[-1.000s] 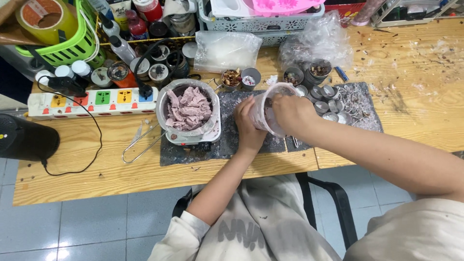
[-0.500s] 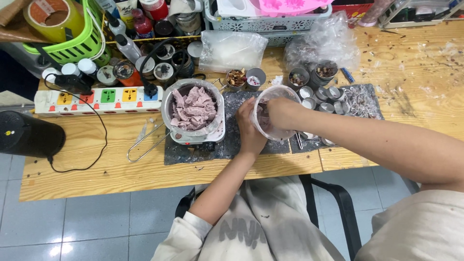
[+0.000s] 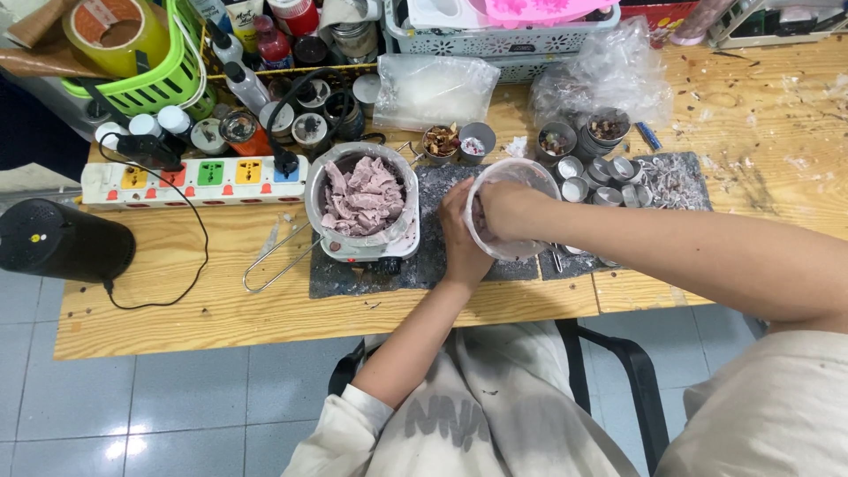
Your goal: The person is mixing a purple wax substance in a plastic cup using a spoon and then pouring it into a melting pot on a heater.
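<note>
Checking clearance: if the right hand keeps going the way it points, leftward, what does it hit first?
Probably the wall of the clear plastic cup that the right hand reaches into, with the left hand just behind it. Further left stands the metal pot of pinkish chunks. Depth is unclear.

Right hand [image 3: 505, 212] fingertips inside cup [image 3: 521, 177]

Clear plastic bag [image 3: 435, 90], flat, whitish contents, at tabletop [image 3: 177, 300] rear centre. Crumpled clear bag [image 3: 609, 75] to its right, over small tins. Labelled bottles [image 3: 283, 31] rear left: red and white, labels too small to read. Yellow tape roll [image 3: 110, 35] far left. No screens or signs.
</note>
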